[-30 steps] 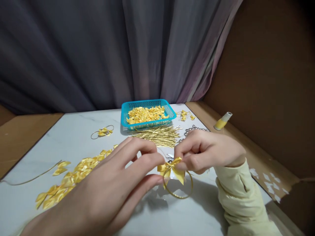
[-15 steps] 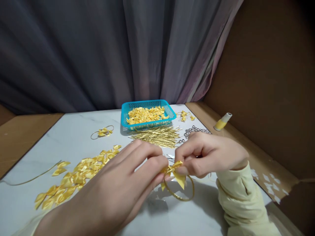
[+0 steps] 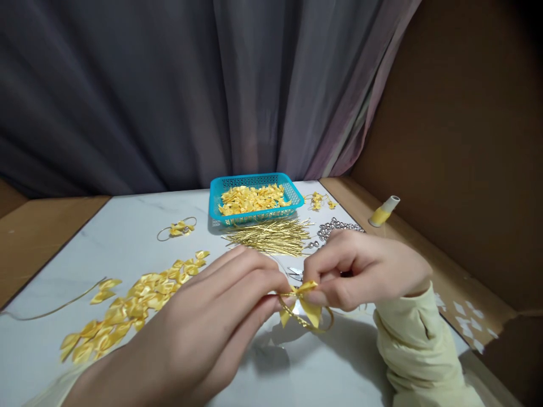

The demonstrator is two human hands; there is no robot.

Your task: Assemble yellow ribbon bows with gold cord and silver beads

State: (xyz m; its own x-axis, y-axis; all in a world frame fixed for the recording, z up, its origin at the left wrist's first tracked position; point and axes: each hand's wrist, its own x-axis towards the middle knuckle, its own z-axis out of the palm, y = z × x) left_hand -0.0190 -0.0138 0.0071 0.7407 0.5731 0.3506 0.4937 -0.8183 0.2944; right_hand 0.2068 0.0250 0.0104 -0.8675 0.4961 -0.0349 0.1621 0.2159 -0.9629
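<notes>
Yellow ribbon bow: located between the two hands, above the near part of the marble-patterned table. A gold wire ring hangs at the bow, crossing in front of its lower tails.

Left hand: thumb and fingers nearly closed, gripping the left side of the bow at the wire; the exact contact is hidden by the fingers. Right hand: thumb and forefinger pinched on the right side of the bow, remaining fingers curled.

Adjacent items: metal blades, partly covered, lie just behind the bow. Silver beads and a bundle of gold wire strips lie farther back, in front of a blue basket containing yellow bows. Loose bows are spread beside the left hand. A yellow thread cone leans at right; any marking on it is too small to read.
</notes>
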